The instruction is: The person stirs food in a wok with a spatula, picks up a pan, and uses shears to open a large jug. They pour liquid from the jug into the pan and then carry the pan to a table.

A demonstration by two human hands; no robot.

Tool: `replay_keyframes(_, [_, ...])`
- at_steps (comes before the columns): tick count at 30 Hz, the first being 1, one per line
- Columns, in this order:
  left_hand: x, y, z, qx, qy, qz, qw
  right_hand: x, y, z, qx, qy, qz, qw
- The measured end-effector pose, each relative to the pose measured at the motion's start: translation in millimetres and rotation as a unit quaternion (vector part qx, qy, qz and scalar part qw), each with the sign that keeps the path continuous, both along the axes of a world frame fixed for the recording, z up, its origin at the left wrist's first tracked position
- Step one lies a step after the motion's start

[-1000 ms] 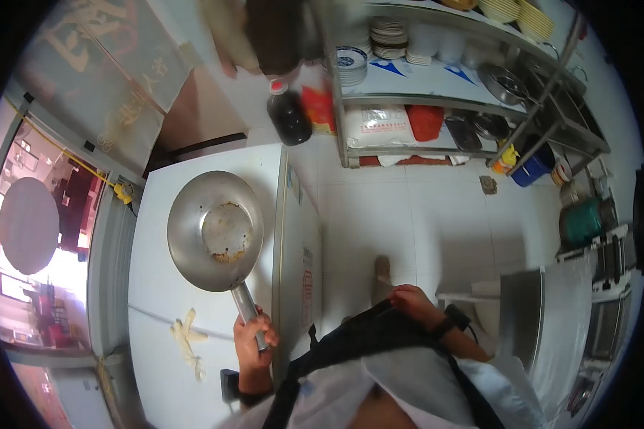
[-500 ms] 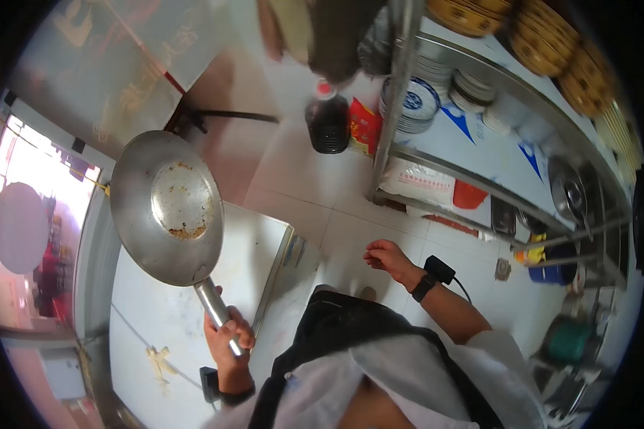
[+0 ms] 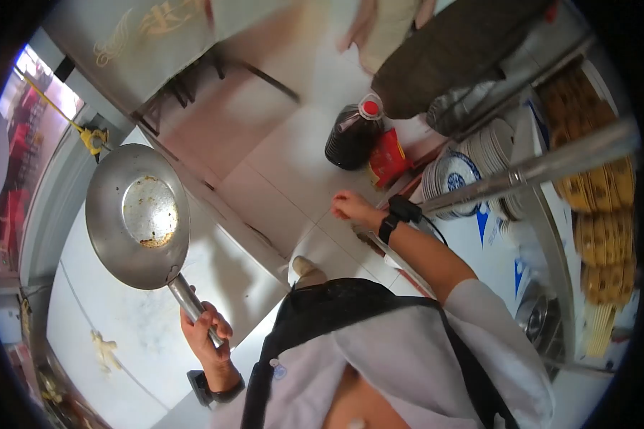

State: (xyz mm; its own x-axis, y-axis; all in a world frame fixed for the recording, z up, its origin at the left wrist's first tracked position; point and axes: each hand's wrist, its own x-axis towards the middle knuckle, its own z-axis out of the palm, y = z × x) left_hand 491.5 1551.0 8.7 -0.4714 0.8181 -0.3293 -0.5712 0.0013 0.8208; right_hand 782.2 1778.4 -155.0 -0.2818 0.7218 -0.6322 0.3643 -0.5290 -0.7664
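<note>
My left hand (image 3: 206, 329) is wrapped around the metal handle of a wok (image 3: 111, 225). The wok is held up over the white surface at the left, its inside facing me. Brown, burnt-looking bits stick to its shiny bottom. My right hand (image 3: 350, 207) hangs over the tiled floor with its fingers curled in, and nothing shows in them. Closest to it are a big jug of dark liquid with a red cap (image 3: 350, 136) and a red packet (image 3: 390, 159), both on the floor beyond it.
A metal shelf post (image 3: 537, 168) crosses close on my right. The rack holds stacked plates (image 3: 456, 175) and woven-looking yellow-brown baskets (image 3: 595, 239). Another person's dark-clothed part (image 3: 444, 64) is at the top. The white surface (image 3: 215, 286) has an edge beside my legs.
My view has turned and moved forward, bringing the rack nearer on the right and the jug closer. The wok stays in my left hand. One foot now shows on the floor.
</note>
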Motion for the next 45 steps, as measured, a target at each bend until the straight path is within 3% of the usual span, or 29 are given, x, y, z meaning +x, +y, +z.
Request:
replay_keyframes(3, [-5.1,7.7,-2.3,-0.031,-0.002,0.055,0.998,1.8,52.2,-8.6,0.051,-0.044,-0.042,0.997])
replay_keyframes(5, [2.3,8.0,-0.3,-0.033,-0.024,0.093,0.995,23.2,91.7,-25.9,0.02,-0.06,-0.074,0.995])
replay_keyframes(10, [1.0,19.6,-8.8,-0.054,-0.062,0.191,0.978,66.2,187.9,-38.3,0.037,-0.168,-0.057,0.983])
replay_keyframes(12, [5.2,27.9,-9.9,-0.074,-0.05,0.203,0.975,92.6,228.6,-61.6,0.012,-0.155,-0.094,0.983])
replay_keyframes(16, [5.5,58.8,-23.5,-0.045,-0.092,0.238,0.966,122.7,314.2,-111.9,0.023,-0.183,-0.068,0.98])
replay_keyframes(18, [4.0,70.7,-22.4,-0.048,-0.131,0.278,0.95,138.2,351.9,-144.6,0.025,-0.258,-0.087,0.962])
replay_keyframes(20, [19.7,105.1,-23.6,-0.053,-0.105,0.257,0.959,160.7,399.4,-181.1,0.047,-0.289,-0.054,0.955])
replay_keyframes(22, [35.9,137.8,-23.1,-0.209,-0.062,0.499,0.839,177.8,428.6,-213.6,0.074,-0.325,-0.024,0.943])
replay_keyframes(24, [25.5,52.9,-64.8,-0.243,-0.123,0.574,0.772,201.5,451.2,-262.2,0.214,-0.448,-0.051,0.866])
replay_keyframes(26, [50.1,52.4,-80.7,-0.471,-0.023,0.41,0.781,213.0,471.5,-285.7,0.164,-0.47,-0.087,0.863])
replay_keyframes(28, [63.3,82.0,-92.1,-0.504,0.004,0.403,0.764,209.9,486.6,-289.7,0.117,-0.49,-0.122,0.855])
replay_keyframes(30, [62.9,93.9,-98.0,-0.532,0.025,0.393,0.75,174.5,492.9,-244.6,-0.023,-0.424,-0.185,0.886])
replay_keyframes(32, [61.1,80.3,-103.7,-0.573,0.086,0.336,0.742,179.1,498.2,-269.9,-0.016,-0.442,-0.18,0.879])
replay_keyframes(34, [55.9,60.8,-100.1,-0.612,0.145,0.27,0.729,190.9,498.3,-289.2,0.044,-0.514,-0.111,0.849])
replay_keyframes(36, [52.7,54.2,-99.6,-0.636,0.197,0.205,0.718,200.3,498.2,-286.3,0.051,-0.49,-0.089,0.866])
replay_keyframes(37, [64.1,142.2,-93.7,-0.702,0.169,0.194,0.665,207.9,498.5,-289.7,0.086,-0.489,-0.015,0.868])
replay_keyframes(38, [53.0,95.2,-98.7,-0.662,0.113,0.241,0.701,207.1,498.0,-281.6,0.12,-0.485,0.059,0.864])
replay_keyframes(40, [31.0,2.5,-108.8,-0.576,-0.004,0.341,0.743,199.2,488.2,-262.4,0.155,-0.511,0.097,0.84])
replay_keyframes(41, [38.7,32.4,-105.7,-0.577,-0.005,0.342,0.742,196.8,489.0,-254.2,0.18,-0.48,0.143,0.847])
replay_keyframes(43, [48.2,92.0,-100.6,-0.584,-0.073,0.441,0.678,204.9,485.5,-249.0,0.285,-0.404,0.228,0.839])
replay_keyframes(44, [44.2,77.0,-101.9,-0.584,-0.073,0.441,0.678,212.2,486.7,-250.4,0.285,-0.405,0.228,0.839])
replay_keyframes(45, [38.6,59.3,-104.2,-0.585,-0.075,0.438,0.679,219.1,490.1,-252.4,0.351,-0.404,0.303,0.789])
